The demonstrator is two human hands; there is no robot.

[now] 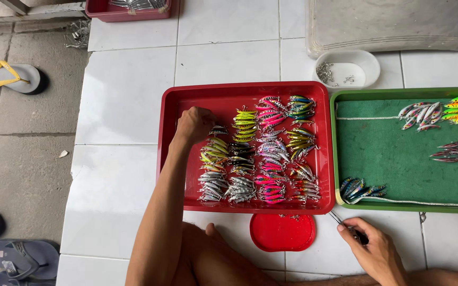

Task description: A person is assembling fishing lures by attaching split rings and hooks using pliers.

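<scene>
Lures: glossy, slim fishing lures (255,153) in yellow, pink, silver and dark rows, lying inside the tray.
Red tray: shallow, smooth plastic red tray (173,153) on white tiles.
Left hand: left hand (193,125) curled knuckles-up at the top of the leftmost row, fingertips closed on a dark lure (219,130); the fingertips are hidden beneath the hand.
Right hand: right hand (375,253) below the tray, pinching thin metal pliers (345,224), partly covered by the fingers.
Red lid: round red lid (282,232) just below the tray.
Green tray: green tray (337,153) with a cloth lining, cut off at right.
White bowl: white bowl (369,63) holding small metal hooks.
</scene>
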